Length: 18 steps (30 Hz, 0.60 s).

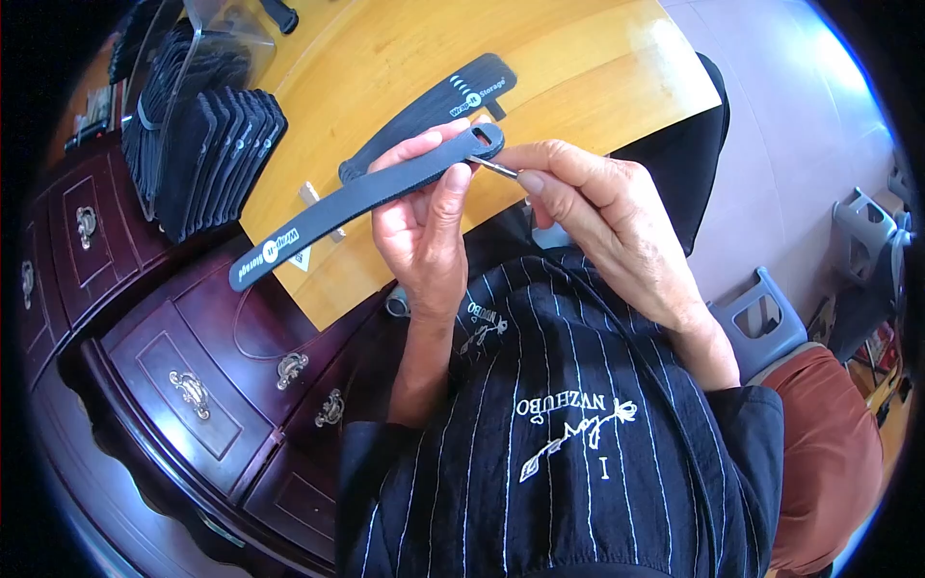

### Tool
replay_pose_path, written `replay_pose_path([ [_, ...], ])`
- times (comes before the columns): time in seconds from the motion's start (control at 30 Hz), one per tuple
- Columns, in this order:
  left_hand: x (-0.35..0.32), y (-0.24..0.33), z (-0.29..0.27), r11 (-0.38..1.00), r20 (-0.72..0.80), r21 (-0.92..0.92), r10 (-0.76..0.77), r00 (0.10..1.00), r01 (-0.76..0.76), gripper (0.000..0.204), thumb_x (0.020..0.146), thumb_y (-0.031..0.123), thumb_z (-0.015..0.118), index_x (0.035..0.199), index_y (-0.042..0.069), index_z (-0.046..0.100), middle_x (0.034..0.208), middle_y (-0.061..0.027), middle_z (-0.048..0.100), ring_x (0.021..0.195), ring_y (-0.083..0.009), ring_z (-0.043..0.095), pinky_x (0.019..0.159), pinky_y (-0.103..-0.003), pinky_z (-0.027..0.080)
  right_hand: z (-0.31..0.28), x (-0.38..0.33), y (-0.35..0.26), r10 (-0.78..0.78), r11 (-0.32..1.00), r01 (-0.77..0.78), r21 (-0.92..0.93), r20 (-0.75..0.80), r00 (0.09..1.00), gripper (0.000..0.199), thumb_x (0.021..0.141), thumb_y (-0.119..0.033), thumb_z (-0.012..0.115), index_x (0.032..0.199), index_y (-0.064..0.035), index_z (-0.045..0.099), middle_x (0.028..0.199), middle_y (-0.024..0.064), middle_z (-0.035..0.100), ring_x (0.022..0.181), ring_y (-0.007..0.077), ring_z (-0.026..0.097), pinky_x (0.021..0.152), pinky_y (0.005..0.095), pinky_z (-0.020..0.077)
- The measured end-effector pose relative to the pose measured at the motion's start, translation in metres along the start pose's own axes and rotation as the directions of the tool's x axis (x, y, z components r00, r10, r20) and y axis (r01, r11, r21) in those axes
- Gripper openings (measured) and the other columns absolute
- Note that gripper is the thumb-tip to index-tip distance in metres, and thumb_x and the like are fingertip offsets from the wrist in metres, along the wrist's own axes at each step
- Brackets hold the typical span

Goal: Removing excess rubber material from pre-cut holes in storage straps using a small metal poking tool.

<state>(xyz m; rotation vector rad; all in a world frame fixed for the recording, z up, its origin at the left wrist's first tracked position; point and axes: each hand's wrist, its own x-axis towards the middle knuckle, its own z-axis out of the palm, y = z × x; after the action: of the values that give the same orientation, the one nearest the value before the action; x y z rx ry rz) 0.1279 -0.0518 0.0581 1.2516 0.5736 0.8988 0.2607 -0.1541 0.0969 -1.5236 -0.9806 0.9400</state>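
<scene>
My left hand (422, 217) grips a long dark strap (318, 214) with white print and a slotted end, held slanted above the wooden board (385, 58). My right hand (602, 212) pinches a small thin metal tool (497, 168) whose tip touches the strap's slotted end. A second, wider dark strap (438, 104) lies flat on the board just behind the hands.
A stack of several folded dark straps (207, 144) stands at the board's left, partly under a clear plastic cover (226, 34). The board rests on a dark wooden dresser (193, 356) with brass handles. Grey plastic stools (766, 318) stand on the floor at right.
</scene>
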Motion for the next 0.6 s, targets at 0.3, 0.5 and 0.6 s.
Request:
replay_pose_path([
  [0.3, 0.0021, -0.0047, 0.0062, 0.999, -0.052, -0.036, 0.019, 0.998, -0.021, 0.03, 0.088, -0.007, 0.057, 0.116, -0.003, 0.047, 0.117, -0.021, 0.058, 0.108, -0.0246, 0.059, 0.098, -0.036, 0.046, -0.0014, 0.0002, 0.0051, 0.076, 0.985, -0.073, 0.159, -0.01, 0.997, 0.025, 0.099, -0.02, 0.051, 0.113, -0.0053, 0.065, 0.064, -0.0013, 0.05, 0.06, 0.0055, 0.047, 0.053, 0.0211, 0.0368],
  [0.5, 0.0017, -0.0066, 0.0078, 0.999, -0.006, -0.032, -0.008, 1.0, 0.008, 0.027, 0.094, 0.002, 0.052, 0.121, 0.001, 0.047, 0.122, -0.0208, 0.055, 0.113, -0.0284, 0.058, 0.095, -0.039, 0.049, -0.0036, -0.0009, 0.0073, 0.071, 0.986, -0.069, 0.152, -0.012, 0.997, 0.025, 0.099, -0.019, 0.05, 0.115, -0.0049, 0.064, 0.066, -0.0009, 0.051, 0.061, 0.0054, 0.048, 0.055, 0.0206, 0.0392],
  [0.6, 0.0016, -0.0056, 0.0092, 0.999, 0.001, -0.051, -0.007, 1.0, 0.007, 0.027, 0.094, 0.002, 0.052, 0.121, 0.001, 0.048, 0.122, -0.0207, 0.055, 0.113, -0.0273, 0.058, 0.095, -0.038, 0.049, -0.0037, -0.0015, 0.0072, 0.076, 0.985, -0.072, 0.156, -0.016, 0.997, 0.026, 0.099, -0.018, 0.05, 0.116, -0.0045, 0.064, 0.067, -0.0005, 0.052, 0.062, 0.0056, 0.048, 0.057, 0.0205, 0.0403],
])
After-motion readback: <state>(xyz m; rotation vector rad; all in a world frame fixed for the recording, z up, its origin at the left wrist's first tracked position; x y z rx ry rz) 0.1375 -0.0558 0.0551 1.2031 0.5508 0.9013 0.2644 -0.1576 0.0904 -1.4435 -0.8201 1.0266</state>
